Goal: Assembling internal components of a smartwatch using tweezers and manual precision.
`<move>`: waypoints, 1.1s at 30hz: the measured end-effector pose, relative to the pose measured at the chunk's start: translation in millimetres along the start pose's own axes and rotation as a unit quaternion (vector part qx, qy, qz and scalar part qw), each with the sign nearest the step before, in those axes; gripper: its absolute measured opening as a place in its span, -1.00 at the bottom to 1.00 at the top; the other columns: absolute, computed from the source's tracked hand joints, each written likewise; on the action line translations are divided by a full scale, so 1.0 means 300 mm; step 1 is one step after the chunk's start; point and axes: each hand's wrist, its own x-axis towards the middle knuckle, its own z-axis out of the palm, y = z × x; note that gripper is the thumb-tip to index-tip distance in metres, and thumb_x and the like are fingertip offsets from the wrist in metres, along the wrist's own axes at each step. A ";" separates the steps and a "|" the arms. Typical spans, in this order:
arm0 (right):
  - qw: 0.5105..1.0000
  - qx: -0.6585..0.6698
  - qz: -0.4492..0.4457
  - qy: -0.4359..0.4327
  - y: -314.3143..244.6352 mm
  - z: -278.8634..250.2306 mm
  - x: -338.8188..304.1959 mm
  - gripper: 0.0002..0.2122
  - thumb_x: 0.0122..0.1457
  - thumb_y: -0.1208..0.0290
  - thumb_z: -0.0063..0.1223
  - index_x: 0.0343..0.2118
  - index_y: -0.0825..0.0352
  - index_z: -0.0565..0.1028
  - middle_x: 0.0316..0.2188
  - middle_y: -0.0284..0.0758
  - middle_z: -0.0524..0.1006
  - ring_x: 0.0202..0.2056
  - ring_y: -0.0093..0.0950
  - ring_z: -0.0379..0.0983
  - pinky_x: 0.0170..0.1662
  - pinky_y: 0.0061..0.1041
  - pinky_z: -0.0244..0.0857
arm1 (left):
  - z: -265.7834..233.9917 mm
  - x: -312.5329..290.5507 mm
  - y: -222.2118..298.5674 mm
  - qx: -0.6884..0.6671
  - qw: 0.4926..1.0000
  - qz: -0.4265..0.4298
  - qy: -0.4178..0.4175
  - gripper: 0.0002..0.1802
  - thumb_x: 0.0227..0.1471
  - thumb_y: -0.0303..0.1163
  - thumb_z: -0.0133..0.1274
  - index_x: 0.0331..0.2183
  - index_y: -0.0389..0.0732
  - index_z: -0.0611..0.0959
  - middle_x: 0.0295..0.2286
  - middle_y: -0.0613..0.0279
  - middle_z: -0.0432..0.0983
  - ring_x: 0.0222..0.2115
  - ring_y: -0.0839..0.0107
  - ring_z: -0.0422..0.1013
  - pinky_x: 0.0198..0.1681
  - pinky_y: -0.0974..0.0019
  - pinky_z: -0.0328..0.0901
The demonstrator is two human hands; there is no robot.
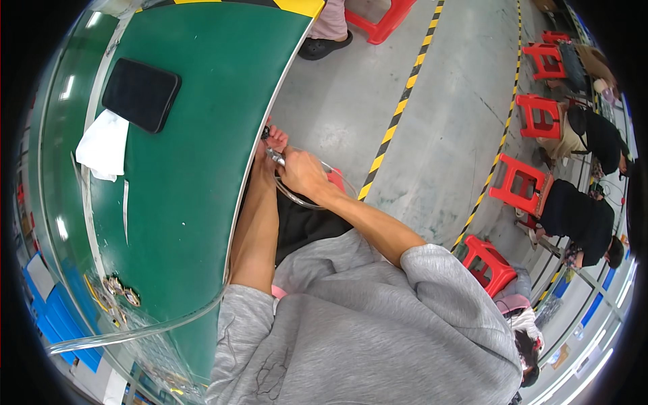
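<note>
Just past the table's right edge, my two hands are close together. My right hand point(304, 172) is closed around a small silver metal tool point(275, 156); its grip hides most of it. Beyond it, the curled fingers of my left hand point(276, 139) show in part, with a small black piece point(265, 132) beside them. What the left fingers hold is hidden. A clear flexible tube point(297, 200) loops below and around my right hand. More clear tube point(155, 327) crosses the near end of the table toward my left sleeve.
On the green table point(196, 135) lie a black phone point(142, 94), a white cloth or tissue point(104, 145), a thin clear strip point(125, 210) and several small metal parts point(121, 290). Red stools point(516, 185) and seated people line the right side, beyond yellow-black floor tape point(398, 111).
</note>
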 end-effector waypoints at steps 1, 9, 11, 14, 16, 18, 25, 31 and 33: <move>1.000 -0.001 0.006 0.002 -0.005 -0.013 -0.001 -0.74 0.08 0.36 0.07 -0.31 0.51 0.46 -0.45 0.15 0.54 -0.38 0.11 0.49 -0.27 0.00 0.36 | -0.006 0.007 0.000 0.000 1.000 -0.001 -0.004 -0.63 0.17 -0.21 -0.15 -0.05 -0.05 0.60 -0.62 0.24 0.31 -0.57 0.36 0.22 -0.35 0.27 0.15; 0.999 0.010 -0.038 0.017 -0.038 -0.025 0.005 -0.76 0.09 0.35 0.09 -0.33 0.48 0.49 -0.46 0.13 0.54 -0.38 0.12 0.49 -0.28 -0.01 0.37 | -0.132 0.033 0.116 0.054 0.997 0.026 -0.041 -0.62 0.17 -0.22 -0.17 -0.05 -0.05 0.59 -0.61 0.24 0.29 -0.57 0.35 0.21 -0.35 0.26 0.14; 0.999 0.003 -0.024 0.024 0.000 -0.019 0.016 -0.76 0.10 0.35 0.09 -0.34 0.48 0.49 -0.46 0.13 0.54 -0.38 0.12 0.49 -0.28 -0.01 0.36 | -0.104 0.041 0.076 0.058 0.997 0.016 -0.044 -0.62 0.17 -0.22 -0.17 -0.05 -0.05 0.59 -0.61 0.24 0.28 -0.57 0.35 0.21 -0.35 0.26 0.14; 0.995 0.018 -0.094 0.023 0.065 -0.017 0.011 -0.77 0.09 0.37 0.11 -0.34 0.47 0.48 -0.46 0.14 0.53 -0.39 0.12 0.48 -0.30 0.01 0.35 | -0.012 0.018 -0.025 -0.061 0.997 0.013 0.035 -0.62 0.17 -0.23 -0.18 -0.04 -0.05 0.58 -0.59 0.24 0.28 -0.57 0.35 0.19 -0.35 0.26 0.14; 0.997 0.014 -0.035 0.062 0.046 -0.021 -0.005 -0.81 0.07 0.43 0.10 -0.32 0.45 0.48 -0.46 0.11 0.54 -0.38 0.10 0.49 -0.29 0.00 0.35 | 0.012 0.009 -0.017 -0.033 0.999 0.010 0.039 -0.63 0.17 -0.24 -0.19 -0.06 -0.07 0.57 -0.59 0.25 0.27 -0.58 0.37 0.17 -0.36 0.27 0.13; 0.998 0.011 -0.038 0.055 0.055 -0.015 0.002 -0.82 0.06 0.45 0.09 -0.31 0.44 0.49 -0.46 0.09 0.54 -0.36 0.09 0.49 -0.27 -0.02 0.36 | 0.029 0.013 -0.007 -0.022 0.998 0.021 0.060 -0.65 0.17 -0.25 -0.20 -0.08 -0.08 0.56 -0.59 0.26 0.27 -0.58 0.38 0.16 -0.37 0.29 0.13; 0.997 0.050 0.000 0.057 0.130 -0.044 -0.013 -0.79 0.05 0.45 0.12 -0.24 0.39 0.51 -0.43 0.03 0.57 -0.30 0.05 0.50 -0.22 -0.05 0.37 | 0.122 0.026 -0.024 0.079 0.966 0.091 0.230 -0.66 0.17 -0.21 -0.27 -0.19 -0.13 0.54 -0.66 0.30 0.23 -0.67 0.42 0.13 -0.56 0.35 0.12; 0.983 0.171 0.060 0.036 0.321 -0.106 0.058 -0.69 0.01 0.45 0.11 -0.13 0.36 0.48 -0.41 -0.12 0.60 -0.28 -0.21 0.58 -0.20 -0.25 0.42 | 0.363 -0.108 -0.085 0.276 0.886 0.332 0.169 -0.62 0.21 -0.09 -0.23 -0.48 -0.07 0.55 -0.68 0.48 0.30 -0.71 0.64 0.06 -0.65 0.50 -0.07; 0.957 0.274 0.095 0.003 0.435 -0.068 0.132 -0.70 -0.01 0.47 0.12 -0.15 0.38 0.48 -0.44 -0.18 0.60 -0.31 -0.33 0.59 -0.23 -0.31 0.43 | 0.490 -0.234 -0.158 0.321 0.849 0.362 0.212 -0.62 0.25 -0.08 -0.20 -0.39 -0.14 0.54 -0.53 0.39 0.42 -0.67 0.65 0.11 -0.59 0.50 -0.03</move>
